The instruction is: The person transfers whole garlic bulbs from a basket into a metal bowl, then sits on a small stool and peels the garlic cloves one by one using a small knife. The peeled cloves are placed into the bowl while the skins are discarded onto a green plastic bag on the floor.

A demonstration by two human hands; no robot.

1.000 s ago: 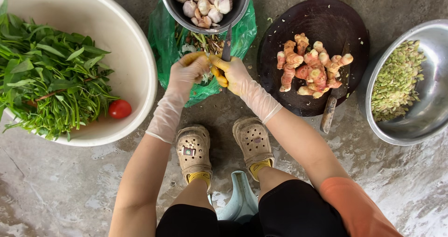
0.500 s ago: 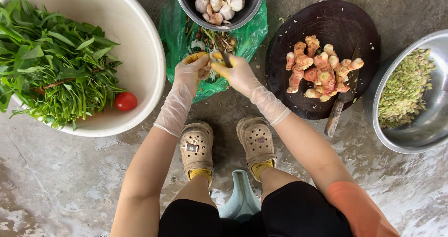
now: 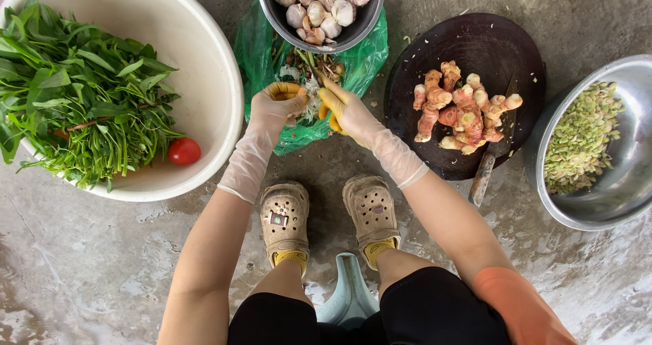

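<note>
Floor: bare grey concrete floor (image 3: 81, 263), damp in patches, seen from above; all things stand directly on it.
Left hand (image 3: 275, 107): in a thin clear glove, fingers curled and pressed around a small yellowish piece (image 3: 285, 89), held over the green plastic bag (image 3: 258, 46).
Right hand (image 3: 343, 107): gloved, fingers pinching a yellow-handled tool (image 3: 332, 121); its blade cannot be made out.
Green plastic bag: centre, far from the feet, carrying peelings (image 3: 319, 66), partly under the metal bowl of garlic bulbs (image 3: 319, 5).
White basin (image 3: 210, 100): far left, holding leafy greens (image 3: 75, 94) and one red tomato (image 3: 184, 151).
Round dark board (image 3: 489, 39): right of the hands, bearing pinkish-yellow roots (image 3: 462, 111); a knife (image 3: 485, 172) lies at its near edge.
Steel bowl (image 3: 611, 202): far right, holding pale green chopped pieces (image 3: 584, 134).
Feet: beige clogs (image 3: 285, 216), just near of the hands.
</note>
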